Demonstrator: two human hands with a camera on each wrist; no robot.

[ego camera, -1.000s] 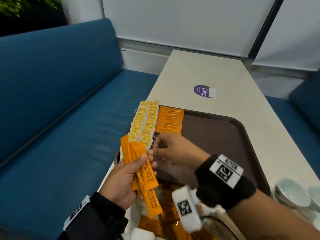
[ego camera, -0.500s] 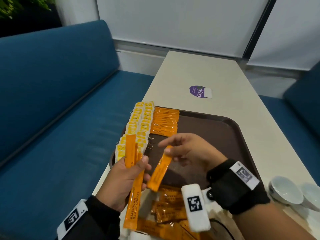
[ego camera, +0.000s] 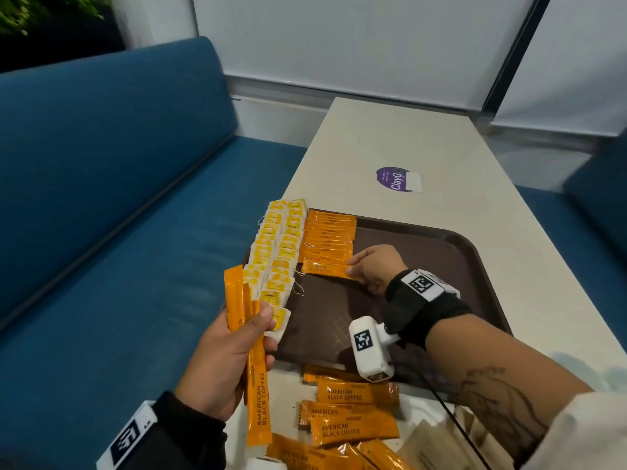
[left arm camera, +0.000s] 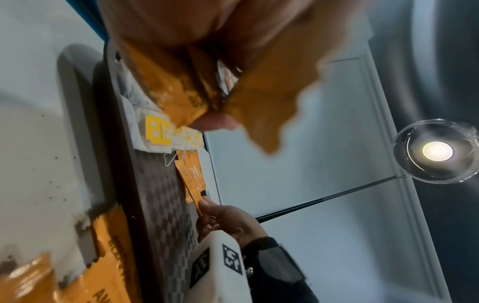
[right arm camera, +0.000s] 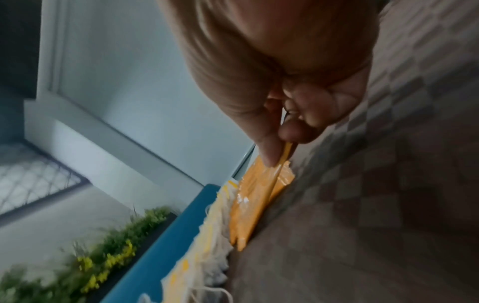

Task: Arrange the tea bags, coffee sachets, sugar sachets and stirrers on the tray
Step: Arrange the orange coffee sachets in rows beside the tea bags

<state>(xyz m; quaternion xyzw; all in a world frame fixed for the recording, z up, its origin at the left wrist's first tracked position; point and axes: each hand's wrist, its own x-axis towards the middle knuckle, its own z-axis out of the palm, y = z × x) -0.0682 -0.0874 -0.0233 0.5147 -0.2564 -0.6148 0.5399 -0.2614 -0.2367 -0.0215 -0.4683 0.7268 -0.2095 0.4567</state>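
A person's left hand [ego camera: 224, 361] is gripping a bunch of orange coffee sachets [ego camera: 249, 347] beside the tea bags [ego camera: 276, 256] lining the brown tray [ego camera: 471, 252], while the right hand [ego camera: 375, 268] is pinching one coffee sachet [ego camera: 324, 269] at the near end of the sachet row [ego camera: 329, 237].
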